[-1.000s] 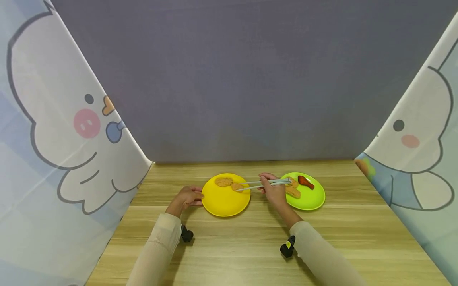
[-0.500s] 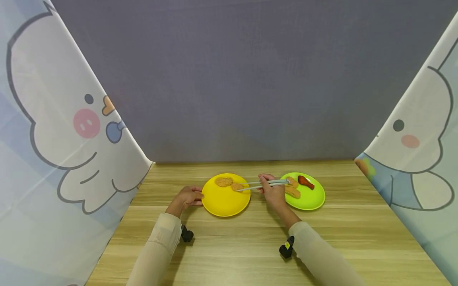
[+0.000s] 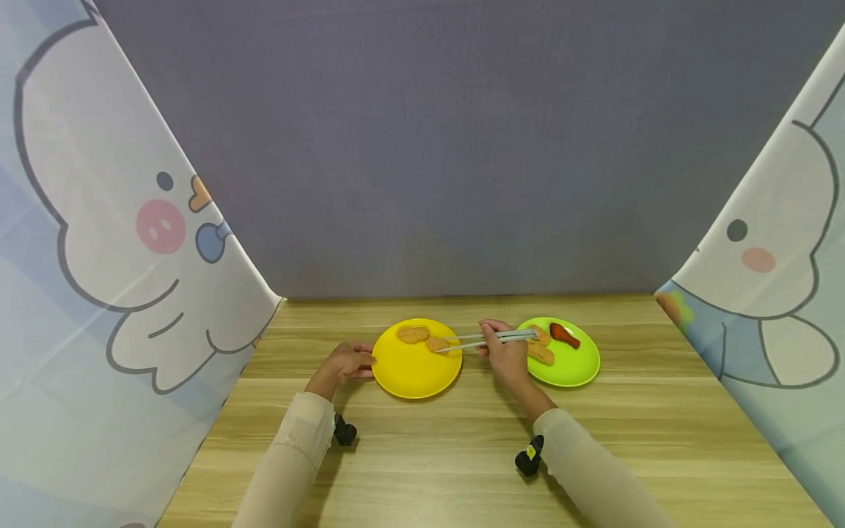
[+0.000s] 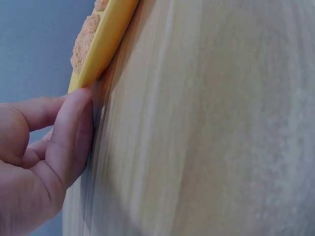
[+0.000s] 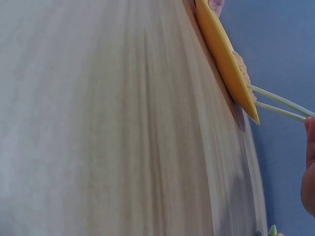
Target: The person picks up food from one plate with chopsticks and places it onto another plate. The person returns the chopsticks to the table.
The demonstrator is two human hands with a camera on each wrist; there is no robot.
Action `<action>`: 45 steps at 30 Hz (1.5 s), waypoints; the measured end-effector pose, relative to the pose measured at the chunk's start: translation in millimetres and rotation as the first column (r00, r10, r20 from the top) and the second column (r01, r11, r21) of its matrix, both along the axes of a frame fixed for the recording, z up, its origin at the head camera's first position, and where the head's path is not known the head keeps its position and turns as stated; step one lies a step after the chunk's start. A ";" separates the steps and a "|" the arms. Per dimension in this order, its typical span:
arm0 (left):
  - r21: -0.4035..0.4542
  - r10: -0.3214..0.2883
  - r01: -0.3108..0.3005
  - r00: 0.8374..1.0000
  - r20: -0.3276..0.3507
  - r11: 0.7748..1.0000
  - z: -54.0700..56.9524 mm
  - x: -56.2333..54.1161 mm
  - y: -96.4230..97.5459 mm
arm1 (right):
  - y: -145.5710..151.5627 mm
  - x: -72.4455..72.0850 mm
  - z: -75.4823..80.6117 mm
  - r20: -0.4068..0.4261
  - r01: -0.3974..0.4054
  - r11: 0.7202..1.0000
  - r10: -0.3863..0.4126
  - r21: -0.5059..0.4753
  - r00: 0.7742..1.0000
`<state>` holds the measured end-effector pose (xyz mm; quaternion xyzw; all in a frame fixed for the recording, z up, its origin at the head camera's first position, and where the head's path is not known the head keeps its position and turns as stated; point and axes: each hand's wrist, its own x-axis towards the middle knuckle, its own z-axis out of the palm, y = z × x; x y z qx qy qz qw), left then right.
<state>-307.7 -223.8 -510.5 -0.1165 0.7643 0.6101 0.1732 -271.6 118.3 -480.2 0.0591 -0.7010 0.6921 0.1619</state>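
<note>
At the left rim of a yellow plate (image 3: 412, 375), my left hand (image 3: 346, 362) pinches the edge between thumb and fingers, as the left wrist view shows closely. Two tan pieces that look like fried chicken lie on this plate: a longer one (image 3: 413, 335) at the back and a smaller one (image 3: 436, 345) toward the right. My right hand (image 3: 508, 359) holds a pair of pale chopsticks (image 3: 469, 345) between the plates. Their tips are at the smaller piece, one on either side, seen also in the right wrist view where the chopsticks (image 5: 280, 101) reach over the plate's edge.
A green plate (image 3: 576, 372) stands to the right, partly behind my right hand. It bears a red-brown drumstick (image 3: 564, 336) and two tan pieces, the nearer one (image 3: 541, 354) half covered. A grey wall (image 3: 462, 161) rises behind the wooden table (image 3: 422, 455), with printed cloths at both sides.
Almost nothing differs. My right hand and the chopsticks shift very slightly; the tips stay at the smaller piece. My left hand keeps its place on the yellow plate's rim.
</note>
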 end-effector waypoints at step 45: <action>-0.026 0.009 -0.009 1.000 -0.005 1.000 0.6 1.5 4.5 | 100.4 -8.8 -20.9 0.129 0.157 0.948 -0.125 -0.279 0.984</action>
